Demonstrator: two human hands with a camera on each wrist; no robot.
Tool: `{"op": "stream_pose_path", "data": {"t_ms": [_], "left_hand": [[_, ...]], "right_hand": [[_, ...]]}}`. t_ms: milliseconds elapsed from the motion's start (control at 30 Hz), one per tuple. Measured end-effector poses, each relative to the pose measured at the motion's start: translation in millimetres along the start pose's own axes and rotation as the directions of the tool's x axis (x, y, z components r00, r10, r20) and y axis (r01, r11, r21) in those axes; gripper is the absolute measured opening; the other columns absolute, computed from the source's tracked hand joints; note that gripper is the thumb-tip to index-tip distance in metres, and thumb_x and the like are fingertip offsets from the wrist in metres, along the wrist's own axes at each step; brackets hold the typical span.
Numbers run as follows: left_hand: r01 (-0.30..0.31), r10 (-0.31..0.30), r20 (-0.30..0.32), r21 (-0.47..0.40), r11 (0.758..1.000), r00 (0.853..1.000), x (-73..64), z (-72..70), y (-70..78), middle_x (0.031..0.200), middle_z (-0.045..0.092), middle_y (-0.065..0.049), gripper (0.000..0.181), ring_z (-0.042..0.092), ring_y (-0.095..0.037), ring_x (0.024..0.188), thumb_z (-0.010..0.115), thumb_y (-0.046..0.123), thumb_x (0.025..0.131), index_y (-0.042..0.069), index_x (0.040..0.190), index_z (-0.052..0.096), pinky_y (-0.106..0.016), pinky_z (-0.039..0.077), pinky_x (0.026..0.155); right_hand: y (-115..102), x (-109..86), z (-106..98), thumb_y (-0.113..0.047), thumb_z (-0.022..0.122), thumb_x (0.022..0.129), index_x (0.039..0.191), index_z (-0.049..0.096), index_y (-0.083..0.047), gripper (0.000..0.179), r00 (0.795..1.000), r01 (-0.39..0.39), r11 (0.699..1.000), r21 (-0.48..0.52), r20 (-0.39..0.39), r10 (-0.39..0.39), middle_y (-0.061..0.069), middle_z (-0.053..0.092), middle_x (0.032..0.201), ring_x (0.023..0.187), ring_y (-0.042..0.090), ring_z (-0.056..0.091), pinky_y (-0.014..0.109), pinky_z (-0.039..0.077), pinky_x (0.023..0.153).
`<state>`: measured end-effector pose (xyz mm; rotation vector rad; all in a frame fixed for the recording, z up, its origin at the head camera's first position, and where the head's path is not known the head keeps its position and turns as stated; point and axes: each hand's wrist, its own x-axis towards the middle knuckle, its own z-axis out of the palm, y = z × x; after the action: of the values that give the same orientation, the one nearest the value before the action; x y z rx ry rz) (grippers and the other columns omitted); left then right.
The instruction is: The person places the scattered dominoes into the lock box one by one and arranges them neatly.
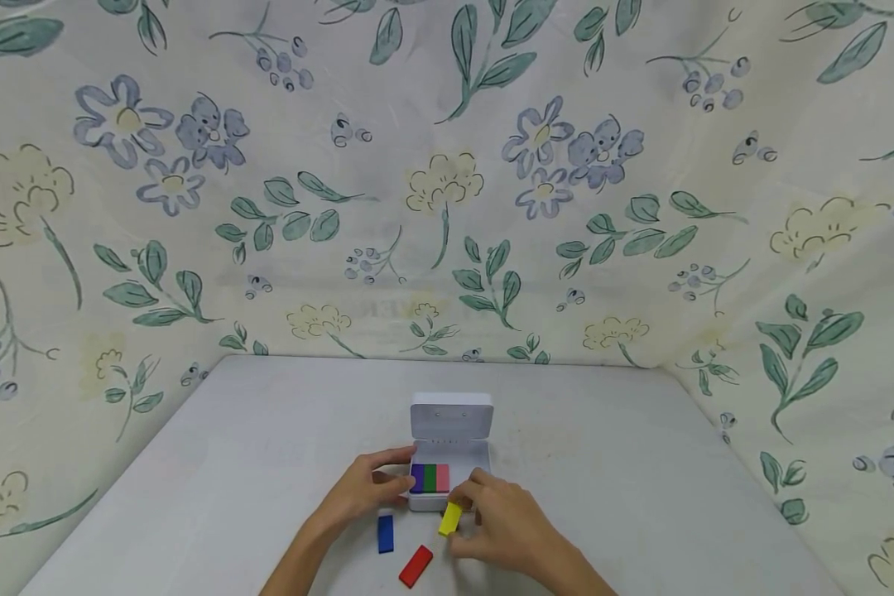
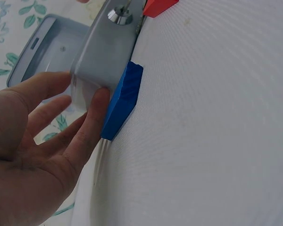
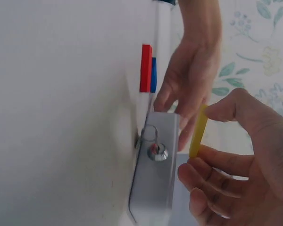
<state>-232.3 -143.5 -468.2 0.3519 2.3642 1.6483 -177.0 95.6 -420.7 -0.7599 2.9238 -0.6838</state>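
1. the person's right hand [image 1: 507, 521] pinches the yellow, flat, oblong block [image 1: 450, 519] between thumb and fingers, gripping it near its ends.
2. that block hangs at the front edge of the white, rectangular, hard-walled box [image 1: 428, 502], clear of the table [image 1: 603, 455].
3. the left hand [image 1: 368, 487] has its fingers spread, tips against the box's left side, seemingly to steady it; how hard they press i can't fairly tell.
4. inside, at the left, a purple block [image 1: 417, 478], a green block [image 1: 430, 478] and a pink block [image 1: 443, 478], all oblong, sit side by side; the hinged white lid [image 1: 452, 420] stands open behind.
5. the step in hand looks like packing the yellow piece; the next move would call for lifting it over the rim, lining it up beside the pink one and letting go.
6. farther out, the blue, oblong block [image 1: 385, 534] and the red, oblong block [image 1: 415, 567] lie in front, apart.
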Motion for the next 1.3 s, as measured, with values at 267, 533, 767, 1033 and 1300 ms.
{"op": "stream_pose_path", "data": {"t_ms": [267,533,767,1033,1300], "left_hand": [[-0.01,0.01,-0.005,0.012,1.0,1.0,0.2,0.7,1.9,0.145,0.052,-0.018,0.057,0.069,-0.029,0.104,0.071,0.027,0.09,0.014,0.142,0.053,-0.035,0.061,0.081],[-0.017,0.017,-0.005,0.018,1.0,1.0,0.3,0.2,2.1,0.144,0.053,-0.019,0.056,0.069,-0.03,0.105,0.07,0.027,0.09,0.013,0.142,0.053,-0.035,0.061,0.081],[-0.016,0.016,0.005,0.007,1.0,1.0,-0.4,-0.3,1.1,0.144,0.052,-0.02,0.056,0.069,-0.03,0.105,0.07,0.027,0.09,0.011,0.142,0.053,-0.035,0.061,0.081],[-0.01,0.01,0.005,0.006,1.0,1.0,-1.7,0.3,1.1,0.144,0.051,-0.022,0.056,0.069,-0.029,0.103,0.07,0.026,0.091,0.01,0.142,0.052,-0.037,0.061,0.082],[-0.011,0.011,0.003,0.012,1.0,1.0,-1.1,0.6,0.5,0.144,0.051,-0.023,0.056,0.07,-0.028,0.102,0.069,0.025,0.091,0.009,0.142,0.052,-0.037,0.061,0.082]], "right_hand": [[12,8.7,-13,-0.037,0.076,0.075,0.105,0.072,-0.017,0.037,0.998,0.031,0.999,-0.005,-0.063,-0.032,-0.004,0.062,0.093,0.071,0.001,0.049,0.015,0.044,0.059],[23,19.1,-18,-0.035,0.077,0.076,0.108,0.071,-0.015,0.039,0.998,0.027,1.0,0.007,-0.056,-0.026,-0.004,0.061,0.096,0.076,0.008,0.053,0.016,0.046,0.062],[32,24.4,-16,-0.034,0.075,0.077,0.109,0.072,-0.013,0.039,0.997,0.044,0.999,0.021,-0.069,-0.043,-0.003,0.06,0.096,0.078,0.013,0.056,0.016,0.046,0.062],[41,31.0,-11,-0.031,0.074,0.077,0.11,0.072,-0.011,0.038,0.996,0.05,0.998,0.047,-0.074,-0.047,-0.001,0.061,0.097,0.077,0.01,0.053,0.017,0.046,0.063],[46,35.7,-10,-0.027,0.074,0.076,0.112,0.071,-0.01,0.039,0.995,0.066,0.996,0.059,-0.083,-0.061,0.001,0.06,0.096,0.077,0.011,0.053,0.016,0.046,0.064]]}}
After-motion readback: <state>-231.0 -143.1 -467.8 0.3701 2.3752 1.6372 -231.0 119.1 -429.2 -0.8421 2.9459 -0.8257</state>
